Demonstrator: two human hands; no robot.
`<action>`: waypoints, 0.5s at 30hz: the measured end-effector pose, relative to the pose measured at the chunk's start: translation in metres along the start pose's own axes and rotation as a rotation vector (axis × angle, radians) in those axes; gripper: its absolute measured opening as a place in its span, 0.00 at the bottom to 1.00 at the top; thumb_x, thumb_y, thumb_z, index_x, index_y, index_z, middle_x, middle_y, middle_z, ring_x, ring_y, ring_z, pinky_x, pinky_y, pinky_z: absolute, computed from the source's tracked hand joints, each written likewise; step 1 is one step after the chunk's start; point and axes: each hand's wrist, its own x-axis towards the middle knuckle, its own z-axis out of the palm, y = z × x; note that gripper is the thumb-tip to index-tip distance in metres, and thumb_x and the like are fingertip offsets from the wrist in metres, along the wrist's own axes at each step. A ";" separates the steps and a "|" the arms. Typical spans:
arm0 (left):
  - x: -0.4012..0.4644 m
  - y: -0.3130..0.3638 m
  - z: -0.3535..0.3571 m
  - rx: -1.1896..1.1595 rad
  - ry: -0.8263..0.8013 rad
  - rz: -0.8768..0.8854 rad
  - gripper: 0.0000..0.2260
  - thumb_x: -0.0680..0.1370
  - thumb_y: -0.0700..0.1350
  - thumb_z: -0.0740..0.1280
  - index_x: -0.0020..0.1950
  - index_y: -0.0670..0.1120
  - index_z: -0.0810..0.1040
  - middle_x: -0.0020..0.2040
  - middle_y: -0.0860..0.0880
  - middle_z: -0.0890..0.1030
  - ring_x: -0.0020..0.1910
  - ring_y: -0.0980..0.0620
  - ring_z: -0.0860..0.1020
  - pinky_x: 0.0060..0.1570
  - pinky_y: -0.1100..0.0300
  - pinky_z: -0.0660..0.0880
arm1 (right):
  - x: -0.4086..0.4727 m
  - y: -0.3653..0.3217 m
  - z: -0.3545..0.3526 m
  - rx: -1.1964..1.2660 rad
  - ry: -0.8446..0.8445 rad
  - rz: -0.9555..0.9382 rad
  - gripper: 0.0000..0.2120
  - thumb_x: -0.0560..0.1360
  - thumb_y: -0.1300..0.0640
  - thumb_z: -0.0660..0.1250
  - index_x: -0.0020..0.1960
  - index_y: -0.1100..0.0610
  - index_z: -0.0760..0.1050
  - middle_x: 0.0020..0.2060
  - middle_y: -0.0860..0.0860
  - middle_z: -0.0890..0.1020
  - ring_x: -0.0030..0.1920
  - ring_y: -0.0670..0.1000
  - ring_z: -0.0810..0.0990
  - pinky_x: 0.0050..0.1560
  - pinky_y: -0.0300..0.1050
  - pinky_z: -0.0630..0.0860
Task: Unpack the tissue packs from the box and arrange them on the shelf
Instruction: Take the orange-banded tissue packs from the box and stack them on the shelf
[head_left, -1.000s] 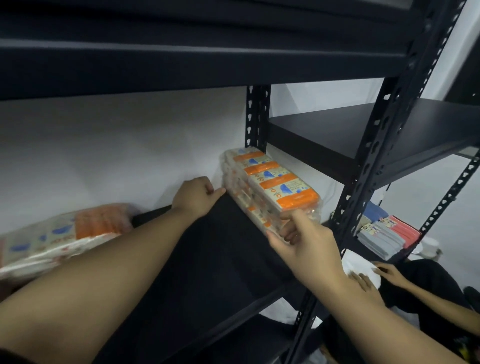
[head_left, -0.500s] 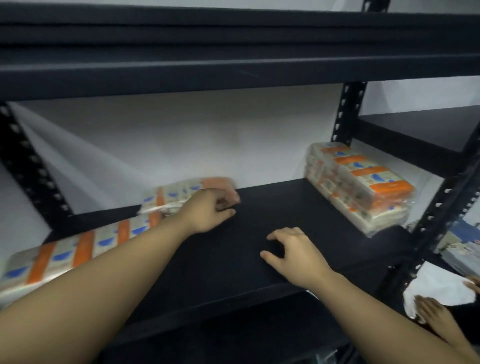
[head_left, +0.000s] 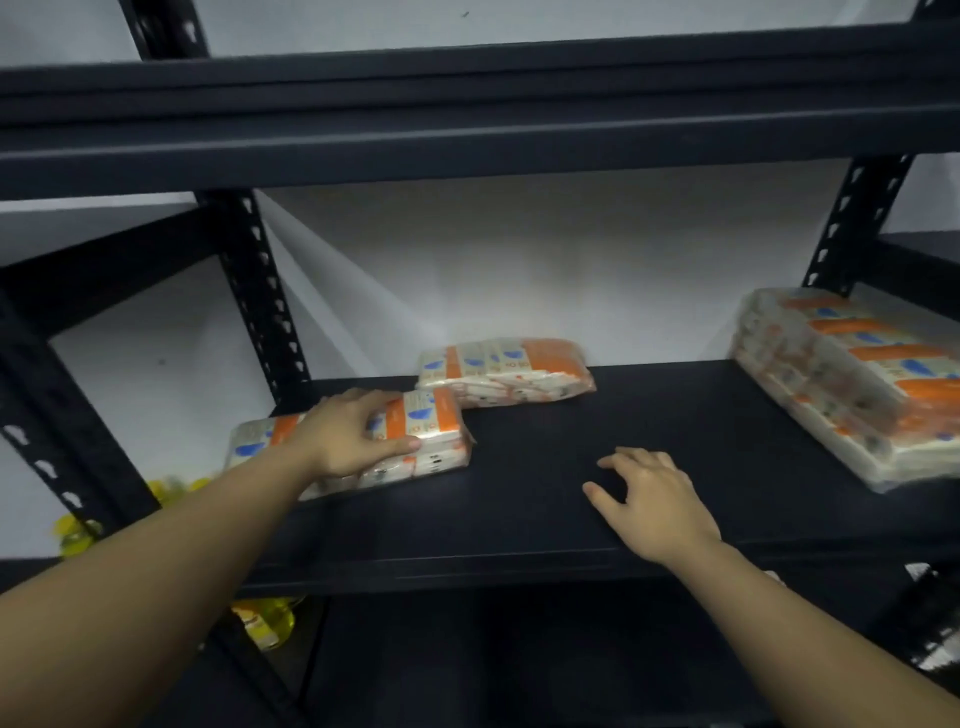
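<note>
Three orange, blue and white tissue packs lie on the black shelf board (head_left: 545, 519). My left hand (head_left: 358, 441) grips the near left tissue pack (head_left: 436, 441), fingers over its top and thumb along its front. A second tissue pack (head_left: 506, 371) lies behind it by the white wall. A larger wrapped bundle of tissue packs (head_left: 857, 384) sits at the right end of the shelf. My right hand (head_left: 649, 499) rests on the bare board in the middle, fingers spread, holding nothing. The box is out of view.
A black shelf beam (head_left: 467, 130) runs overhead. Perforated black uprights stand at the back left (head_left: 265, 296) and back right (head_left: 857, 218). Yellow bottles (head_left: 265, 621) sit below the shelf at the left. A lower board lies in shadow underneath.
My view has swung left, away from the right bundle. My left hand moved from that bundle to the left pack and closed on it. My right hand let go and settled on the board.
</note>
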 end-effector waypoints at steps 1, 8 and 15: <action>0.000 0.002 0.001 0.010 -0.005 0.001 0.43 0.67 0.81 0.63 0.78 0.63 0.64 0.71 0.51 0.73 0.66 0.47 0.75 0.66 0.44 0.73 | -0.001 0.000 0.000 0.007 0.003 -0.001 0.26 0.81 0.34 0.59 0.73 0.46 0.73 0.76 0.46 0.70 0.76 0.50 0.64 0.75 0.50 0.62; 0.009 0.054 0.014 0.083 -0.002 0.081 0.44 0.69 0.80 0.62 0.79 0.58 0.63 0.72 0.49 0.73 0.65 0.46 0.75 0.63 0.46 0.74 | -0.005 0.006 -0.006 0.097 0.001 0.000 0.25 0.80 0.35 0.62 0.71 0.47 0.75 0.73 0.45 0.74 0.74 0.49 0.66 0.74 0.49 0.65; 0.020 0.131 0.035 0.044 -0.070 0.213 0.44 0.69 0.80 0.61 0.80 0.58 0.62 0.76 0.49 0.72 0.70 0.44 0.74 0.69 0.42 0.72 | 0.005 0.008 -0.018 0.375 0.058 0.053 0.26 0.81 0.36 0.60 0.74 0.47 0.71 0.69 0.45 0.77 0.70 0.48 0.70 0.68 0.49 0.71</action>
